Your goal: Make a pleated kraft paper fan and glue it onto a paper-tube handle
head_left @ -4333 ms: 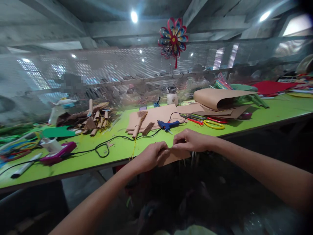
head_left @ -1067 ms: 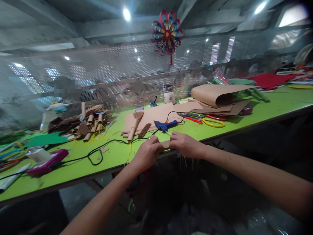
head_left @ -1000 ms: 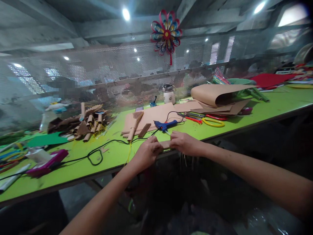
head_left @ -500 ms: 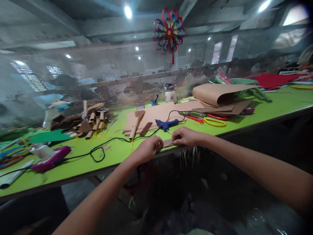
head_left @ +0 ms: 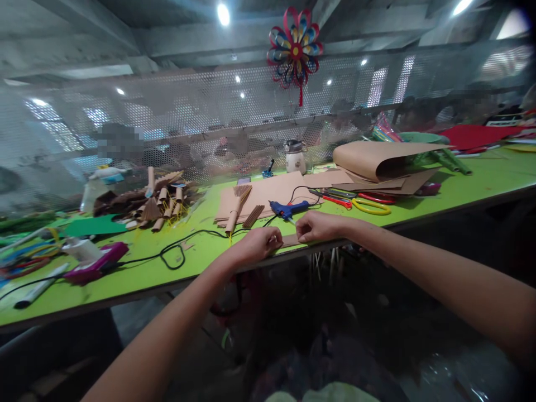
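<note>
Between my two hands a narrow strip of brown paper [head_left: 290, 240] lies at the front edge of the green table. My left hand [head_left: 258, 244] is closed on its left end, fingers curled. At the other end my right hand [head_left: 315, 227] pinches the strip. Just behind the hands rests a blue glue gun [head_left: 290, 209] with a black cord. Left of it are a small pleated paper piece [head_left: 253, 216] and a rolled paper tube with a fanned top [head_left: 237, 209]. Flat brown sheets [head_left: 272, 190] lie beneath and behind them.
Yellow-handled scissors [head_left: 372, 206] and a red-handled tool [head_left: 337, 202] lie to the right, before a folded brown sheet [head_left: 360, 159]. A heap of paper rolls [head_left: 161, 204] stands left. Nearer are a purple power strip [head_left: 98, 262] and a looping black cord [head_left: 171, 262]. Behind stands a white jar [head_left: 295, 159].
The view has shifted slightly, so the table's contents sit a little further right. Both hands keep their hold on the paper strip, with little visible movement.
</note>
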The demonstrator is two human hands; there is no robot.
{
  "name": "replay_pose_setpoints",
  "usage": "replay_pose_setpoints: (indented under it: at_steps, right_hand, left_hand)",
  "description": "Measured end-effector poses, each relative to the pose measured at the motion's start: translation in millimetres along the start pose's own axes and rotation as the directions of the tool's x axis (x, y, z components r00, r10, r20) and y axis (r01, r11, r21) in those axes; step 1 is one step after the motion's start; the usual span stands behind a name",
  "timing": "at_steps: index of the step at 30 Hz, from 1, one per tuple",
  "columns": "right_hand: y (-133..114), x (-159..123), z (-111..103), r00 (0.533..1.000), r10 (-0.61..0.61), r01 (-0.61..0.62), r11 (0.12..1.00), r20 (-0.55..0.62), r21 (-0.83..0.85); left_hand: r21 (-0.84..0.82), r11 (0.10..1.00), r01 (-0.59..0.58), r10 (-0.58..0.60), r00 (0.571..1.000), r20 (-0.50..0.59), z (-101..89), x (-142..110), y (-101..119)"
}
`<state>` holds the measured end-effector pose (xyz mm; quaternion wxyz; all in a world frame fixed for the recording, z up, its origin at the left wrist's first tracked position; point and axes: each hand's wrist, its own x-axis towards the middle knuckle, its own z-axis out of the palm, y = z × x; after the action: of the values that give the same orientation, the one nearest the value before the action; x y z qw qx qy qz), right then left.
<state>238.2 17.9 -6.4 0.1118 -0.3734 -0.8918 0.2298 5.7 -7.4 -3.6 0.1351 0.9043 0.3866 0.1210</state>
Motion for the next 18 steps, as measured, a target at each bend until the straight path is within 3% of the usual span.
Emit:
replay_pose_setpoints:
  at_steps: [18]
  right_hand:
    - [2.0,-2.8,0.2,1.000,0.010,-0.010,1.000,-0.012,-0.003]
  left_hand:
    - [-0.066,0.997,0.028,-0.024,0.998,0.058,-5.3,-0.3,-7.2]
